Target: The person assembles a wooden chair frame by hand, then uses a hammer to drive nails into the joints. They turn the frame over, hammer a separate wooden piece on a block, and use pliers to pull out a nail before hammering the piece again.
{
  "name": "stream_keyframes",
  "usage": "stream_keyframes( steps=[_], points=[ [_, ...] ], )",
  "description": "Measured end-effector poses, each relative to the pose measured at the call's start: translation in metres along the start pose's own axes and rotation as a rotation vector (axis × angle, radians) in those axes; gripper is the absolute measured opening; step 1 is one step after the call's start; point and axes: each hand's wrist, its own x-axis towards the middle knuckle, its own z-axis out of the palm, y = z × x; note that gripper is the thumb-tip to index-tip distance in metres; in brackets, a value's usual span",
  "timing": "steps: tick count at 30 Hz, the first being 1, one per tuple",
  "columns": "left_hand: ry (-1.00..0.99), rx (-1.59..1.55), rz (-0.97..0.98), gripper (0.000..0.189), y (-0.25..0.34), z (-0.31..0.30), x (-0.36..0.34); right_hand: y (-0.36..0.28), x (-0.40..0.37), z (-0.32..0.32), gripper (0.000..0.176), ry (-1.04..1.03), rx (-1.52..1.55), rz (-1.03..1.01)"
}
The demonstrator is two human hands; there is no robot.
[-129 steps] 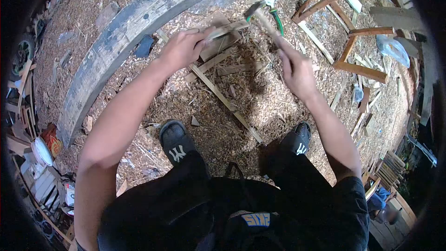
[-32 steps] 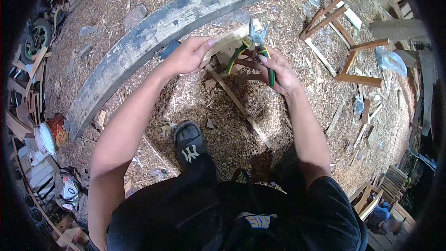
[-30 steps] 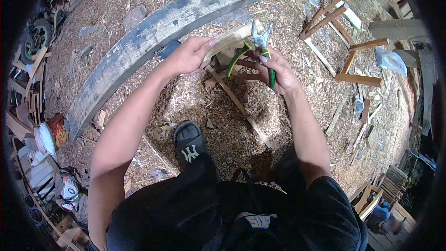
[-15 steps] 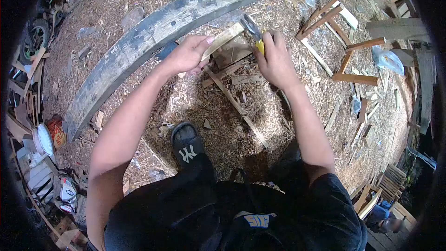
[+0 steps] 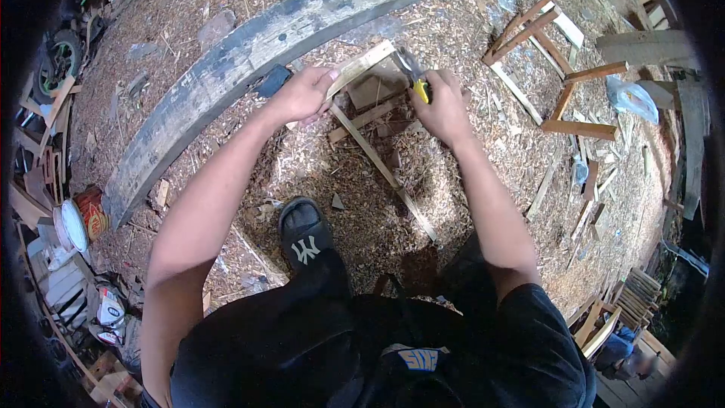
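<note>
My left hand grips one end of a pale wooden strip that slants up to the right above the sawdust ground. My right hand is closed around green and yellow handled pliers. Their metal jaws point up-left and meet the far end of the strip. Both hands hover over a small pile of short wood offcuts. A long thin slat lies on the ground beneath them.
A big curved weathered beam arcs across the sawdust behind my hands. Brown wooden frame pieces lie to the right. My slippered foot is below. Paint tins and clutter sit at the left edge.
My right hand turned over and closed the pliers, bringing the jaws down onto the strip's far end. The left hand kept hold of the strip and shifted slightly down-left.
</note>
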Motion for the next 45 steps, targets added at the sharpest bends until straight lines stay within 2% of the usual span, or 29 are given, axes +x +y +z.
stream_keyframes(
  steps=[2, 5, 7, 10, 11, 12, 14, 15, 16, 18, 19, 20, 22, 23, 25, 26, 28, 29, 32, 36, 38, 40, 45],
  points=[
    [0.011, 0.020, -0.015, 0.041, -0.007, -0.003, 0.000, 0.005, -0.002, 0.006, 0.036, -0.007, -0.040, 0.015],
    [0.057, 0.012, -0.025, 0.042, -0.019, -0.004, 0.000, 0.017, -0.005, 0.013, 0.032, 0.104, -0.064, -0.101],
    [0.068, 0.027, -0.058, 0.042, -0.016, -0.004, -0.002, 0.028, -0.004, 0.013, 0.024, 0.140, 0.311, -0.137],
    [0.074, 0.032, -0.048, 0.042, -0.020, -0.005, 0.002, 0.033, -0.008, -0.001, 0.018, 0.203, 0.323, -0.120],
    [0.059, 0.026, -0.007, 0.042, -0.023, -0.005, 0.003, 0.032, -0.009, -0.005, 0.018, 0.113, 0.338, 0.007],
    [0.060, 0.023, -0.009, 0.042, -0.020, -0.005, 0.001, 0.034, -0.009, -0.003, 0.018, 0.110, 0.337, 0.006],
    [0.033, 0.016, -0.031, 0.042, -0.011, -0.005, 0.000, 0.043, -0.007, 0.001, 0.021, 0.085, 0.126, -0.132],
    [0.029, 0.017, -0.029, 0.042, -0.007, -0.004, -0.001, 0.040, -0.004, -0.003, 0.027, -0.064, 0.125, -0.029],
    [0.038, 0.016, -0.029, 0.042, -0.004, -0.004, -0.002, 0.038, -0.004, -0.007, 0.027, -0.062, 0.125, -0.026],
    [0.047, 0.018, -0.029, 0.042, -0.001, -0.004, -0.002, 0.034, -0.003, -0.016, 0.034, -0.253, 0.331, 0.112],
    [0.034, 0.012, -0.016, 0.042, -0.001, -0.004, -0.001, 0.040, -0.003, -0.018, 0.041, -0.282, 0.414, 0.148],
    [0.022, 0.006, -0.005, 0.042, -0.002, -0.005, -0.001, 0.059, -0.001, -0.005, 0.041, -0.238, 0.505, 0.180],
    [0.025, -0.007, -0.004, 0.042, 0.000, -0.004, -0.005, 0.056, -0.004, -0.015, 0.037, -0.210, 0.816, 0.387],
    [0.027, -0.019, 0.002, 0.042, 0.001, -0.004, -0.005, 0.060, -0.003, -0.014, 0.037, -0.211, 0.817, 0.386],
    [0.006, -0.021, -0.005, 0.042, -0.003, -0.005, -0.004, 0.059, -0.002, -0.016, 0.033, -0.282, 1.225, 0.232],
    [-0.016, -0.022, -0.008, 0.043, -0.003, -0.004, -0.002, 0.057, -0.006, -0.014, 0.033, -0.279, 1.224, 0.237],
    [-0.019, -0.012, -0.019, 0.043, 0.002, -0.003, -0.002, 0.011, -0.012, -0.030, 0.029, -0.271, 1.431, 0.397],
    [-0.016, -0.003, -0.034, 0.043, 0.006, -0.003, -0.004, 0.026, -0.012, -0.011, 0.026, -0.325, 1.488, 0.332],
    [-0.065, -0.035, 0.013, 0.044, 0.011, -0.005, -0.006, 0.017, -0.014, -0.012, 0.024, -0.428, 1.452, 0.223],
    [-0.079, -0.033, 0.055, 0.043, 0.011, -0.007, -0.007, 0.013, -0.011, 0.011, 0.023, -0.355, 1.539, 0.264],
    [-0.104, -0.033, 0.055, 0.043, 0.011, -0.009, -0.009, 0.021, -0.010, 0.012, 0.022, -0.400, 1.490, 0.205],
    [-0.097, -0.025, 0.053, 0.043, 0.009, -0.009, -0.009, 0.013, -0.011, 0.005, 0.021, -0.314, 1.496, 0.290],
    [-0.067, -0.036, 0.043, 0.044, 0.010, -0.008, -0.009, 0.008, -0.014, -0.010, 0.022, -0.369, 1.437, 0.277]
  ],
)
